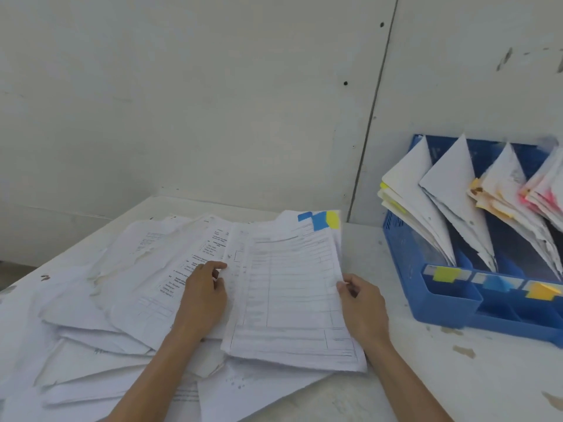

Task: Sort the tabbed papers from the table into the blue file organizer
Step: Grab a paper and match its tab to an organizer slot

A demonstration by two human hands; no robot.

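The pale surface [426, 376] carries a wide, loose heap of papers [100, 300] spread over its left and middle, and the blue file organizer [405, 269] stands at the right against the wall, well apart from the heap with bare surface between. Its compartments run side by side to the right. The nearest holds leaning sheets with yellow tabs [408, 190], the next plain-looking white sheets [451, 184], the third orange-tabbed sheets [499, 184], and a fourth, cut by the frame edge, pink-marked sheets [545, 190]. On top of the heap lies the tabbed sheaf [289, 293], its long axis running away from the person and leaning slightly right. The two hands bracket it. The left hand [204, 296] has curled fingers that seem to pinch its left edge, and the right hand [362, 306] is wrapped round its right edge. The right hand is the nearer to the organizer, so a carry would probably go rightward and away. At the sheaf's far right corner sit blue tabs [316, 220] and a yellow tab [333, 219]. Whether these belong to the held sheaf or to sheets just beneath, I cannot tell. The organizer's front lip bears a yellow label [446, 274], a blue label [495, 283] and an orange label [542, 291].
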